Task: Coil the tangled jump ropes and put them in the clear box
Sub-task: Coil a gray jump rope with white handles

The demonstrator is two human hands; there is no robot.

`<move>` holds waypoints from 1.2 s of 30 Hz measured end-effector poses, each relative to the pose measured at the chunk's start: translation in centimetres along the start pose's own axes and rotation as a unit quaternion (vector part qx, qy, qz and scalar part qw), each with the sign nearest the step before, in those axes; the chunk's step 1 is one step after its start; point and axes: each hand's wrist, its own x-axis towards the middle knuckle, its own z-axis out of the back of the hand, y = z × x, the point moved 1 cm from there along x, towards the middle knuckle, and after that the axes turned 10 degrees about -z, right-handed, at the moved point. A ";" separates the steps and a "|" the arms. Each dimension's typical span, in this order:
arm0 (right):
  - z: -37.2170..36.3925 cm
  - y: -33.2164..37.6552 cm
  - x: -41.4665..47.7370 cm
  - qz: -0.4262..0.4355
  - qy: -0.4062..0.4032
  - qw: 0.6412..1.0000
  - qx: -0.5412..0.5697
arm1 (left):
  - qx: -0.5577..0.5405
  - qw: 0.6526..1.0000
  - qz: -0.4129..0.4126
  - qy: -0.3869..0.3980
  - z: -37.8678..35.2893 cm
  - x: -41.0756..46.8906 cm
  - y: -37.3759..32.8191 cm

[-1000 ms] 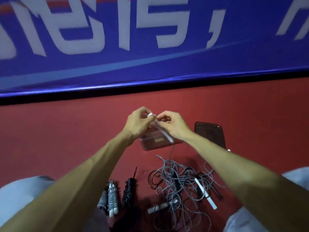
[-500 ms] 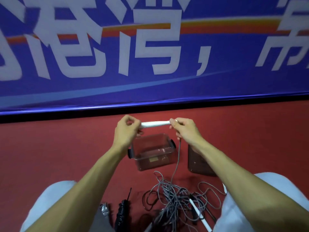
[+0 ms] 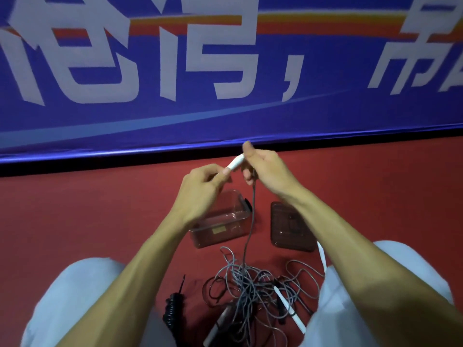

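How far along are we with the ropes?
Done: lid off the clear box, which looks empty; a black rope lies coiled beside the tangle. In hand: left hand and right hand hold a white handle, its cord hanging into that tangle. Left: untangling, coiling, boxing.

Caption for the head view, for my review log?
The left hand and right hand hold a white handle whose grey cord hangs to the tangled ropes near the clear box and its lid.

Our left forearm hides the left side of the clear box, and the tangled jump ropes run off the bottom edge.
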 end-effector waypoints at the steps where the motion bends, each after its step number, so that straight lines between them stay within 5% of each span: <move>1: 0.1 0.0 -0.2 -0.015 0.008 0.999 0.035 | -0.033 0.999 -0.001 -0.006 -0.1 -0.1 -0.1; 6: 0.3 -2.5 -1.1 -0.084 0.143 0.984 -0.061 | -0.223 0.974 -0.018 -0.036 0.4 -0.2 -0.7; 10: -1.0 -4.4 -1.9 -0.097 0.328 0.904 -0.257 | -0.308 0.949 -0.012 -0.072 1.4 0.1 -0.6; 17: -1.3 -4.9 -1.1 -0.155 0.055 0.975 -0.150 | -0.333 0.927 0.086 -0.150 1.5 0.2 0.6; 21: -0.4 -4.1 -1.2 -0.114 -0.078 0.986 -0.097 | -0.213 0.965 0.089 -0.128 0.7 -0.4 1.7; 29: 0.6 -1.5 -1.2 -0.047 -0.153 0.980 0.121 | -0.036 0.989 0.104 0.099 -2.1 -1.7 2.2; 36: 2.4 0.2 -1.1 -0.049 -0.198 0.908 0.367 | -0.100 0.970 0.062 0.211 -4.0 -2.2 1.8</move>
